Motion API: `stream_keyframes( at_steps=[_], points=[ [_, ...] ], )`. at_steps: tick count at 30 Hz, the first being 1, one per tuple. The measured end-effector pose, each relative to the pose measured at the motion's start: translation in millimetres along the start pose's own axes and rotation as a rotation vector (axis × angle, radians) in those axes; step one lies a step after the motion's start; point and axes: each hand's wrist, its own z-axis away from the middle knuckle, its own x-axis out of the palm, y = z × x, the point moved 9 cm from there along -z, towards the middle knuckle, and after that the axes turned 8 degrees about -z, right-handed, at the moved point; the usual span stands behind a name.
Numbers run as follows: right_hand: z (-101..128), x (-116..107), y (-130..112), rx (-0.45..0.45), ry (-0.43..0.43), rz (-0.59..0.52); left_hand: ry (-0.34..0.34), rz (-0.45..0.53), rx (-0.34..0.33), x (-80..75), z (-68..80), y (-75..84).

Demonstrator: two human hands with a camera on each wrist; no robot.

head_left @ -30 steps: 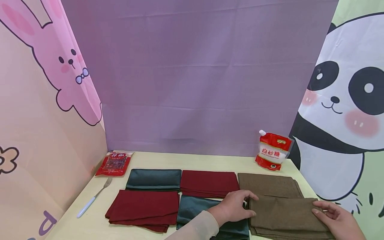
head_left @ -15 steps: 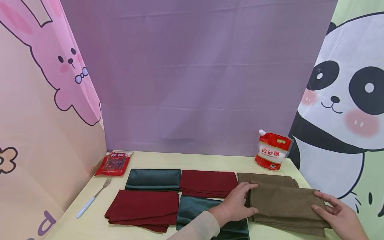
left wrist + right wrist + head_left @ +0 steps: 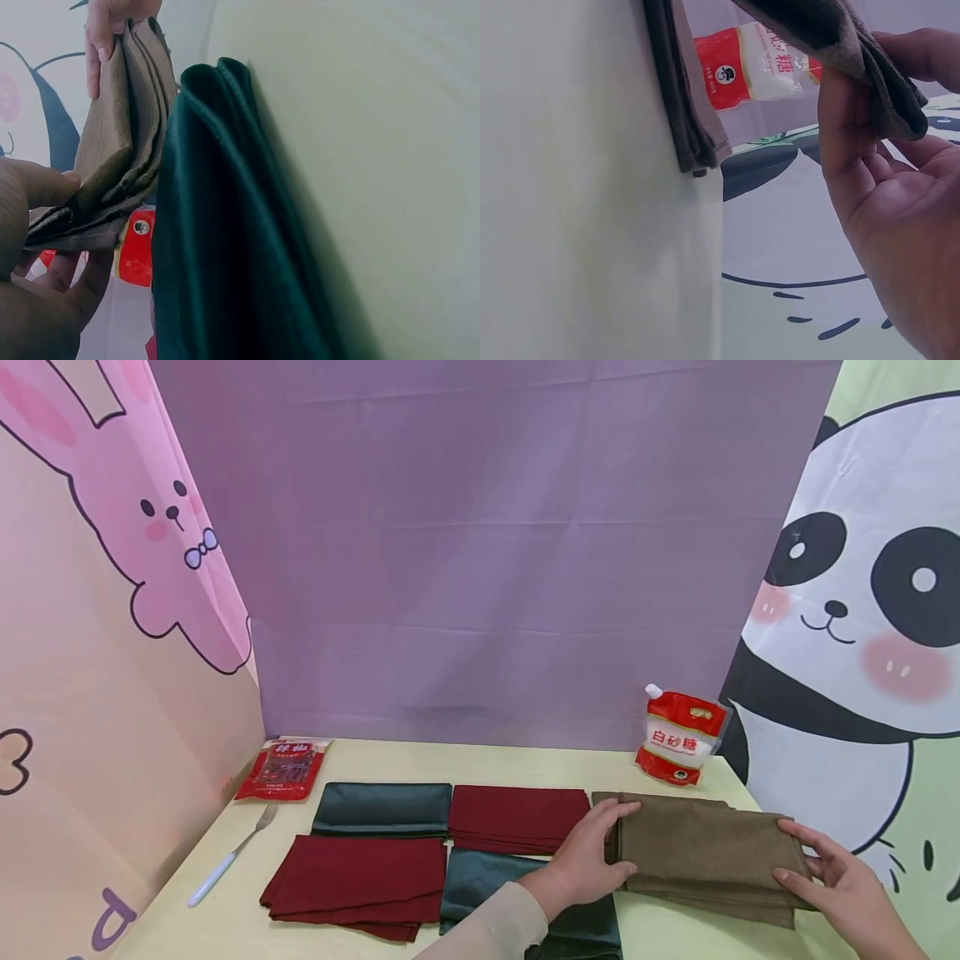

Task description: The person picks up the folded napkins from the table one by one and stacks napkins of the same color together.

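A folded brown cloth (image 3: 705, 847) is held by both hands, raised off the table at the right in the head view. My left hand (image 3: 581, 864) pinches its left edge, thumb and fingers on opposite faces in the left wrist view. At the other end my right hand (image 3: 843, 885) grips the right edge; the right wrist view shows the fold (image 3: 892, 97) between thumb and fingers. Behind and below lies another folded brown stack (image 3: 679, 90), mostly covered in the head view. A dark teal folded cloth (image 3: 487, 881) lies beneath my left forearm.
Two dark red folded stacks (image 3: 360, 881) (image 3: 521, 814) and a second teal cloth (image 3: 382, 808) lie on the pale table (image 3: 480, 752). A red-and-white sugar pouch (image 3: 678, 739) stands at the back right. At left are a red packet (image 3: 285, 768) and a fork (image 3: 232, 856).
Both hands have lifted the front brown cloth and carried it back, away from the camera, so that it now overlaps the rear brown stack in the head view.
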Motion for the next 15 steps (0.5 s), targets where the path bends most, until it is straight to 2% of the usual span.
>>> stream_keyframes(
  at_steps=[6, 9, 12, 15],
  points=[
    [-6.6, 2.7, -3.3, -0.020, -0.039, -0.047, 0.029, 0.019, 0.005, -8.5, -1.4, 1.0],
    [-8.2, 5.0, -9.3, -0.093, -0.077, -0.133, 0.042, 0.035, 0.004, -11.2, -2.3, -0.1],
    [-10.7, 7.1, -15.8, -0.162, -0.111, -0.210, 0.044, 0.064, -0.025, -12.5, -2.9, -3.9],
    [-14.6, 10.1, -20.5, -0.203, -0.141, -0.282, 0.054, 0.116, -0.081, -13.7, -3.0, -10.6]
  ],
)
